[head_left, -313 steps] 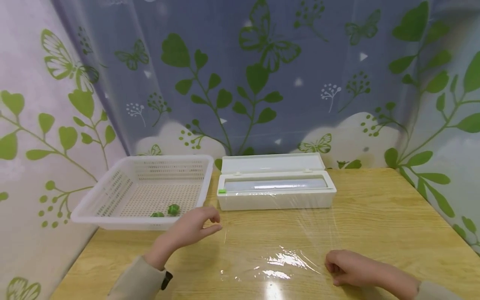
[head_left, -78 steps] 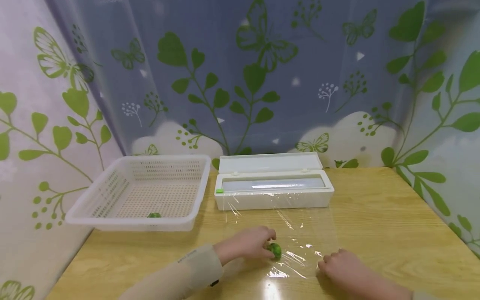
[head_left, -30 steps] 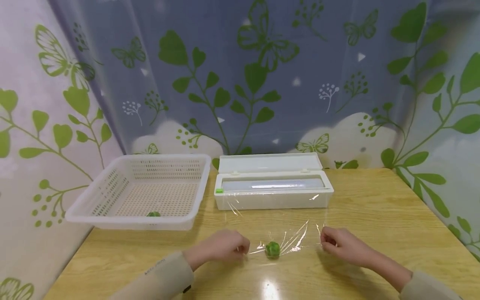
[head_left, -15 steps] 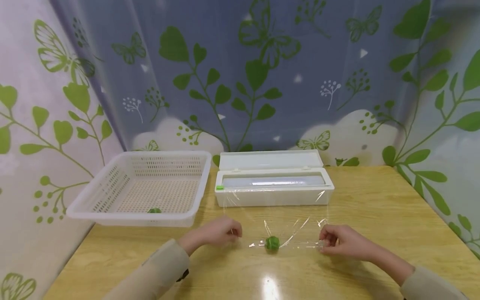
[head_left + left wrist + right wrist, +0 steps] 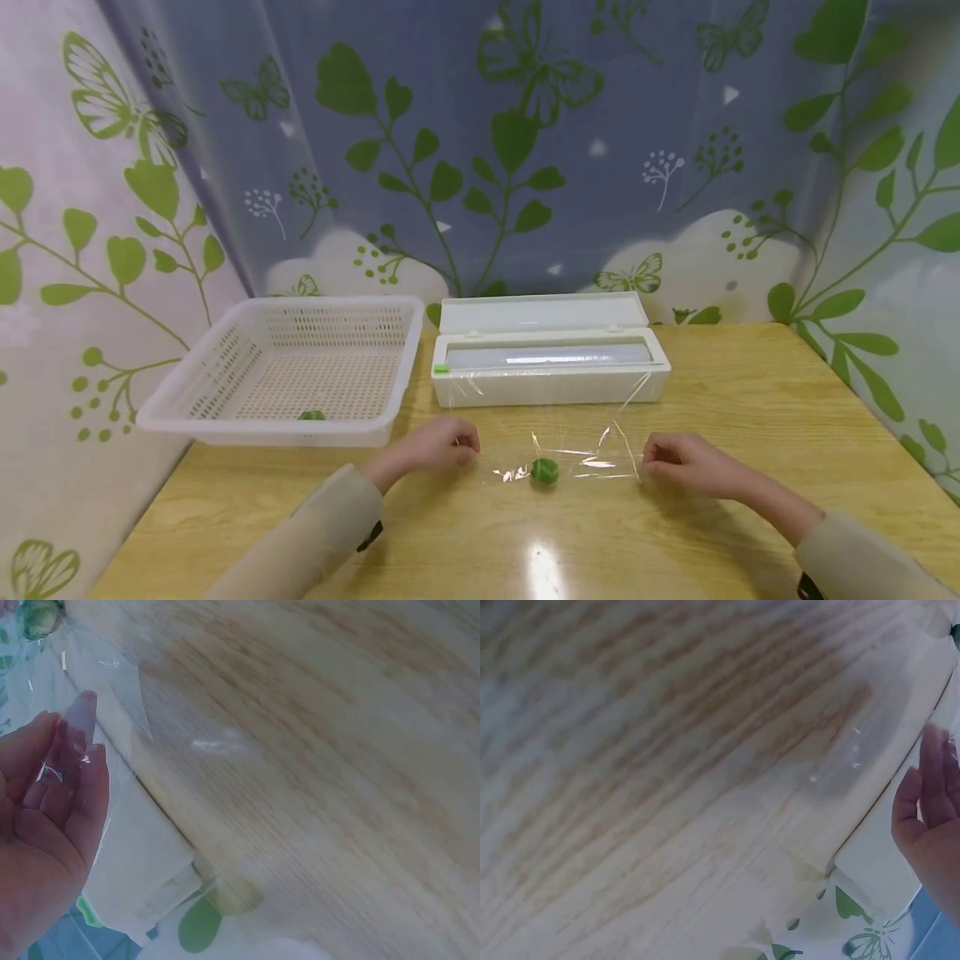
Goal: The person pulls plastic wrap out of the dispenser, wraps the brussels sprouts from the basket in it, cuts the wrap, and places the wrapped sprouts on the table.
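Note:
A clear sheet of plastic wrap [image 5: 603, 463] runs from the white dispenser box [image 5: 551, 387] toward me. On the table, at the near part of the wrap, a small round green ball [image 5: 544, 472], leafy like a Brussels sprout, lies with the film creased around it. My left hand [image 5: 444, 443] grips the wrap's left edge with curled fingers; in the left wrist view film crosses its fingertips [image 5: 88, 712]. At the other edge my right hand [image 5: 693, 467] pinches the wrap between thumb and fingers. The right wrist view shows that hand [image 5: 937, 802] only partly.
A white perforated basket [image 5: 281, 429] stands at the left, with another green ball [image 5: 311, 415] inside. The dispenser's lid [image 5: 543, 313] is raised at the back, and a film roll [image 5: 555, 356] lies within. Patterned curtains [image 5: 420, 183] surround the wooden table [image 5: 750, 400].
One green ball went from the basket onto the wrap, carried by my left hand. Since then both hands have taken the wrap's sides and drawn its near part forward around the ball.

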The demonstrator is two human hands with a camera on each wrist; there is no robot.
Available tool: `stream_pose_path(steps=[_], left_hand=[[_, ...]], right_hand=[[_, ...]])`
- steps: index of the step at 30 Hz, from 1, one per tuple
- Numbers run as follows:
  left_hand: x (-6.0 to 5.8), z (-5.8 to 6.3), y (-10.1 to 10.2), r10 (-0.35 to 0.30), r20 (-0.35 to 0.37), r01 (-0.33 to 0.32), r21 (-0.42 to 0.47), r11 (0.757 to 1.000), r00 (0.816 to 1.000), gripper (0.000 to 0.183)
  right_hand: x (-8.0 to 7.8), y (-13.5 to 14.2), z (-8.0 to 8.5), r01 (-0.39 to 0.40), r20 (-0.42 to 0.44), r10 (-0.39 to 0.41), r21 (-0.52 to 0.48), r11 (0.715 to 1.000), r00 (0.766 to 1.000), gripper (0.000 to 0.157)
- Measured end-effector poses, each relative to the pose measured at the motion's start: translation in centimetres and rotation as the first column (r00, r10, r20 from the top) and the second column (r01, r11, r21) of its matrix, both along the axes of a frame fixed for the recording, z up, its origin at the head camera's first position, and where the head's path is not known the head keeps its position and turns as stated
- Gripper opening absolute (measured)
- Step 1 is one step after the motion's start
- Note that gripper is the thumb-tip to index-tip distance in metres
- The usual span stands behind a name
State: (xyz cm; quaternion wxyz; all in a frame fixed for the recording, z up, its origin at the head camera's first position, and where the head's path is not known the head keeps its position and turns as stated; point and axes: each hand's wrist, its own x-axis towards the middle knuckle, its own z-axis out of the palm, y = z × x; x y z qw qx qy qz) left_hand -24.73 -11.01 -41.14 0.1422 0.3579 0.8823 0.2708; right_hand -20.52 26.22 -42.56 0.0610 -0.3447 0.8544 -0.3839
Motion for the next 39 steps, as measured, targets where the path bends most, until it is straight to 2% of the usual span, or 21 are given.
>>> stream_pose_path(steps=[5,8,12,16,22,27,35,39], left_hand=[[-0.5,-0.1,0.1,-0.012,-0.052,0.011,-0.008,1.000,0.999,0.012],[-0.7,-0.1,0.1,-0.020,-0.053,0.019,-0.006,1.000,0.998,0.014],[-1.0,-0.3,0.1,-0.026,-0.049,0.025,-0.028,0.999,0.998,0.013],[-1.1,-0.3,0.2,-0.030,-0.089,0.020,-0.112,0.994,0.996,0.011],[-0.8,-0.1,0.6,0.006,-0.132,-0.032,-0.198,0.980,0.991,0.010],[-1.0,-0.8,0.8,0.028,-0.177,-0.073,-0.257,0.964,0.984,0.012],[-1.0,-0.8,1.1,0.054,-0.177,-0.103,-0.282,0.954,0.983,0.015],[-1.1,-0.9,1.3,0.047,-0.195,-0.107,-0.306,0.946,0.980,0.014]], right_hand=[[-0.5,-0.1,0.1,0.035,0.134,-0.031,-0.029,0.999,0.990,0.007],[-0.7,-0.3,0.3,0.067,0.139,-0.065,-0.009,0.998,0.988,0.008],[-1.0,-0.5,0.4,0.097,0.095,-0.101,0.039,0.994,0.990,0.009],[-1.3,-0.8,0.2,0.121,0.049,-0.126,0.099,0.988,0.991,0.009],[-1.9,-1.3,0.2,0.144,-0.043,-0.139,0.162,0.976,0.989,0.009],[-2.4,-1.5,-0.2,0.171,-0.103,-0.151,0.223,0.960,0.983,0.012],[-2.3,-1.7,-0.9,0.196,-0.121,-0.170,0.253,0.948,0.978,0.017],[-2.2,-1.9,-1.1,0.223,-0.159,-0.184,0.270,0.937,0.970,0.019]])
